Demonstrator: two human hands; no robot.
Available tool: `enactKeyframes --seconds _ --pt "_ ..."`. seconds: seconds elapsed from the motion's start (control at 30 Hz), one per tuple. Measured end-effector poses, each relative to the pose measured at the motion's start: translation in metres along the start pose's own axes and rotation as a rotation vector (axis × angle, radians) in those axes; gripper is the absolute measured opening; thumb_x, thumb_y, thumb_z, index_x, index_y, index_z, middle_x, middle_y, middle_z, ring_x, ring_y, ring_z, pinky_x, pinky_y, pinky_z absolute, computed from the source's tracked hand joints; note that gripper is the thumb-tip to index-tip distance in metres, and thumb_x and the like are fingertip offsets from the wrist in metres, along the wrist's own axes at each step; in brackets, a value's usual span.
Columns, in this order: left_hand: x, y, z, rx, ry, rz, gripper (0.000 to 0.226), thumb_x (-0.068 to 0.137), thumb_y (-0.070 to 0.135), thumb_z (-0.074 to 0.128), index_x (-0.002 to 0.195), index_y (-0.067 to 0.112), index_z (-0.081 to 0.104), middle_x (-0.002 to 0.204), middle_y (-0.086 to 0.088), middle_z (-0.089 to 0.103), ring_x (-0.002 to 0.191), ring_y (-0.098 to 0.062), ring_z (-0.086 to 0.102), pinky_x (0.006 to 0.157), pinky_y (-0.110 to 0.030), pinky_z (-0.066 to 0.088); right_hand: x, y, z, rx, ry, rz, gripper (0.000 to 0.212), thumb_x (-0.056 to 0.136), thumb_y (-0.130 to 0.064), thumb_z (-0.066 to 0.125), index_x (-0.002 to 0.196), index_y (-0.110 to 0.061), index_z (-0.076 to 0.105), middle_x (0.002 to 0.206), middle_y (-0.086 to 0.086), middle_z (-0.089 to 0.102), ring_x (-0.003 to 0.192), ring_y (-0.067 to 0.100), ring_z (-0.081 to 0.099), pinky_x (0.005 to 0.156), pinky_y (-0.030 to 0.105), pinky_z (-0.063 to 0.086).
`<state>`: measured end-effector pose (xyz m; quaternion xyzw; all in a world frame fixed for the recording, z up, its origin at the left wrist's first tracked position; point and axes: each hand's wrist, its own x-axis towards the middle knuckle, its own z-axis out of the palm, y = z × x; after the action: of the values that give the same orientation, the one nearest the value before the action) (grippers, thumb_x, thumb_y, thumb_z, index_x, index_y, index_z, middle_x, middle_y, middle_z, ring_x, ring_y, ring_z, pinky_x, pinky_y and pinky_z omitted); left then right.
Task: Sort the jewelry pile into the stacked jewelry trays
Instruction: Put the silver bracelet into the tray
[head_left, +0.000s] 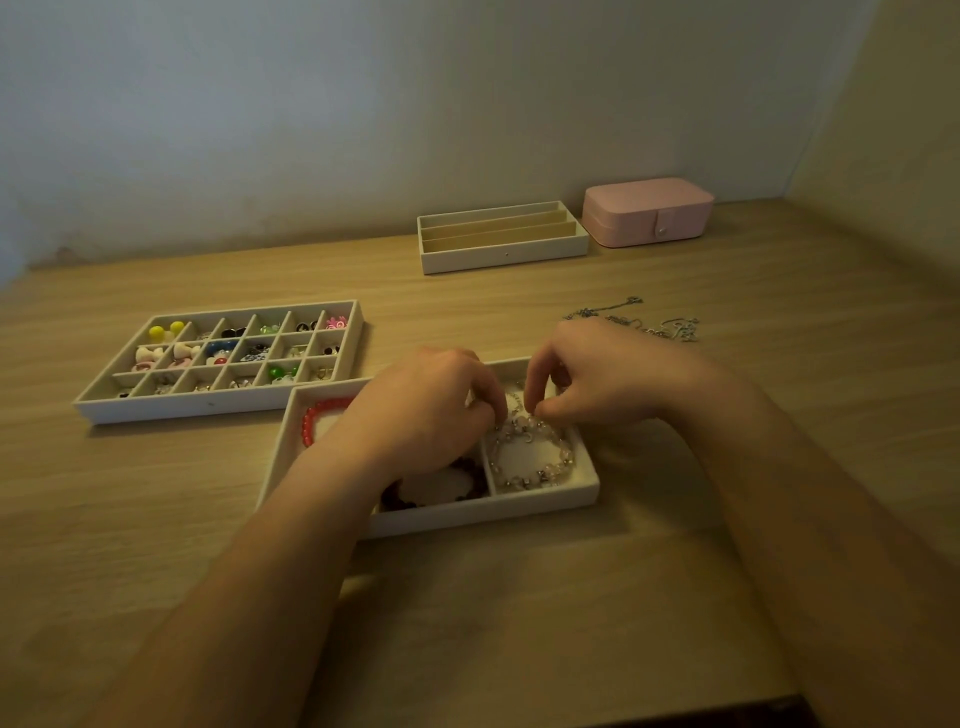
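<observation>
A white bracelet tray (545, 501) with large compartments lies in front of me. Both hands are over it. My left hand (431, 405) and my right hand (592, 374) each pinch the far side of a clear-and-silver beaded bracelet (535, 457) that lies in the near right compartment. A red bead bracelet (317, 415) sits in the far left compartment. A dark bead bracelet (441, 488) lies in the near middle compartment, partly hidden by my left wrist. A small pile of silver chains (644, 319) lies on the table beyond my right hand.
A white tray with many small compartments (208, 405), holding several colourful earrings, stands at the left. A white tray with long slots (504, 254) and a closed pink jewelry box (647, 210) stand at the back by the wall. The wooden table (519, 597) extends toward me.
</observation>
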<state>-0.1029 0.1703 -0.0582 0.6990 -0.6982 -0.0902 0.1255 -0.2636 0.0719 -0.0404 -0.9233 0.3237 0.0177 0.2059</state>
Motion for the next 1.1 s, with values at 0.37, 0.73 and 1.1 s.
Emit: enactKeyframes --seconds 0.37,0.73,1.1 --pt "-0.001 0.006 0.001 -0.095 -0.044 0.018 0.017 0.091 0.025 0.067 0.100 0.040 0.066 0.099 0.019 0.055 0.090 0.001 0.051 0.084 -0.026 0.051 0.001 -0.001 0.004 -0.019 0.025 0.027 0.005 0.089 -0.027 0.075 0.092 -0.030 0.075 0.088 -0.015 0.058 0.083 0.003 0.053 0.065 0.022 0.039" --pt "0.001 0.004 0.007 -0.072 0.015 -0.003 0.008 0.087 0.037 0.069 0.096 0.039 0.069 0.103 0.015 0.059 0.095 -0.007 0.055 0.086 -0.038 0.055 -0.002 -0.003 0.001 0.011 0.074 0.023 0.002 0.091 -0.026 0.072 0.090 -0.028 0.073 0.083 -0.012 0.058 0.076 0.004 0.053 0.059 0.019 0.036" --pt "0.004 -0.007 0.007 -0.108 0.096 -0.004 0.017 0.084 0.043 0.071 0.100 0.037 0.070 0.094 0.020 0.061 0.088 0.000 0.055 0.075 -0.028 0.047 -0.008 -0.004 -0.003 0.066 0.009 -0.007 0.007 0.086 -0.027 0.078 0.090 -0.027 0.073 0.077 -0.012 0.053 0.069 0.003 0.050 0.055 0.014 0.036"
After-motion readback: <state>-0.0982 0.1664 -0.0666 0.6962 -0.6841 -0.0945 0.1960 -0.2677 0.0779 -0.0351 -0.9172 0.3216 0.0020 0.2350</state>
